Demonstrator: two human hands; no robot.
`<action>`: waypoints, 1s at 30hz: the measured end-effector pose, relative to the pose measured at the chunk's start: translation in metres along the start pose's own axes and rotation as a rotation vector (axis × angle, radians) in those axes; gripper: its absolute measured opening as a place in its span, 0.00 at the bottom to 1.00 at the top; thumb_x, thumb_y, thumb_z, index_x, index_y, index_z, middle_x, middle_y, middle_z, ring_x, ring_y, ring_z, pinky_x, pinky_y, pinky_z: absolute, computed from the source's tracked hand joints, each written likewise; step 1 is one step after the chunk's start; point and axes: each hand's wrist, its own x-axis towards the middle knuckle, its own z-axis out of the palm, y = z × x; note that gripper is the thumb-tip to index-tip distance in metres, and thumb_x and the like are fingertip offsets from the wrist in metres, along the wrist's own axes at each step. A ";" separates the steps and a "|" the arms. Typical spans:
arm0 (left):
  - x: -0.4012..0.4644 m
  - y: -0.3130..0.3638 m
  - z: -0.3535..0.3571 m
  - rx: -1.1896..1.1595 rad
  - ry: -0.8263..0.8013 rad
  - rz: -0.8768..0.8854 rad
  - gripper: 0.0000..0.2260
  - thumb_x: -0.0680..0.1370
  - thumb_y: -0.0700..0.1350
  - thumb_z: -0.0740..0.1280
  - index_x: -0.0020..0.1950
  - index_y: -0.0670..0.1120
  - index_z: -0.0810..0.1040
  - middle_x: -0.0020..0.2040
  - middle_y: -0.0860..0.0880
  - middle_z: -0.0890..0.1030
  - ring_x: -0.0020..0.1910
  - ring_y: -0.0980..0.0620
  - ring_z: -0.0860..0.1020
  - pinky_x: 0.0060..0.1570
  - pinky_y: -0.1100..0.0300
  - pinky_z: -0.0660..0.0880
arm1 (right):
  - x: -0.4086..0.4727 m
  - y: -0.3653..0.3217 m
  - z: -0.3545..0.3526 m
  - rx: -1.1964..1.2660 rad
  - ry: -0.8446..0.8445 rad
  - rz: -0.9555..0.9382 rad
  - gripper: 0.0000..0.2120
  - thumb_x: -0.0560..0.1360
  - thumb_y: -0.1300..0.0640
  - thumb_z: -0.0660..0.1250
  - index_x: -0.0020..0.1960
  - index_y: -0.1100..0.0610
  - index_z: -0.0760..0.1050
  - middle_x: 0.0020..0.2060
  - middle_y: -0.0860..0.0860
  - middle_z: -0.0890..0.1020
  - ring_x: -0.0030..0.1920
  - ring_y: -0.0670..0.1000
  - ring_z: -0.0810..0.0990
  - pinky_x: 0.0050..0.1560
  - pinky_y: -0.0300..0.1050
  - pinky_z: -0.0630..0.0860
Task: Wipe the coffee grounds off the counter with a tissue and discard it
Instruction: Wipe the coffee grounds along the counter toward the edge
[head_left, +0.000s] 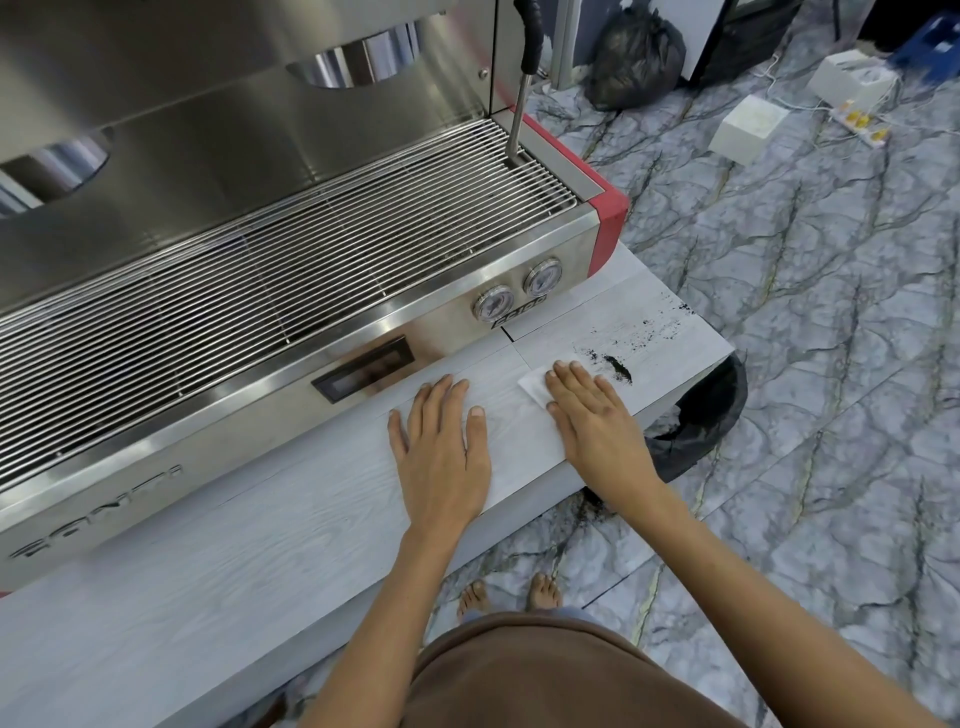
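Dark coffee grounds (621, 370) lie scattered on the pale wood-grain counter (291, 519) near its right end, with finer specks (660, 325) farther back. A white tissue (535, 387) lies flat on the counter just left of the grounds. My right hand (592, 415) presses flat on the tissue, fingers stretched and covering most of it. My left hand (441, 452) rests flat on the bare counter to the left, fingers apart, holding nothing.
A large steel espresso machine (291, 270) with a red corner fills the back of the counter. A bin with a black bag (696, 415) stands on the marble floor just past the counter's right end. White boxes (748, 130) and a black sack (636, 52) sit farther off.
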 end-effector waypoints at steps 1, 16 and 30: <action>0.000 0.000 0.000 0.002 0.001 0.002 0.26 0.81 0.58 0.44 0.76 0.53 0.66 0.77 0.56 0.64 0.78 0.56 0.56 0.78 0.47 0.42 | 0.001 0.004 -0.002 -0.005 -0.001 0.007 0.22 0.80 0.53 0.52 0.68 0.62 0.71 0.68 0.57 0.71 0.71 0.55 0.66 0.71 0.55 0.61; -0.001 0.000 0.002 0.027 -0.008 0.013 0.25 0.82 0.58 0.44 0.76 0.53 0.66 0.77 0.55 0.64 0.78 0.55 0.56 0.78 0.45 0.42 | -0.001 0.007 -0.013 0.025 0.013 -0.112 0.18 0.81 0.56 0.55 0.67 0.62 0.71 0.67 0.57 0.73 0.71 0.55 0.66 0.71 0.56 0.59; 0.003 0.006 0.003 -0.001 -0.049 0.014 0.26 0.80 0.60 0.46 0.76 0.54 0.64 0.78 0.52 0.63 0.78 0.52 0.54 0.77 0.41 0.42 | -0.005 -0.011 0.000 -0.012 -0.059 -0.047 0.23 0.81 0.53 0.50 0.72 0.62 0.66 0.72 0.56 0.66 0.74 0.53 0.60 0.73 0.53 0.58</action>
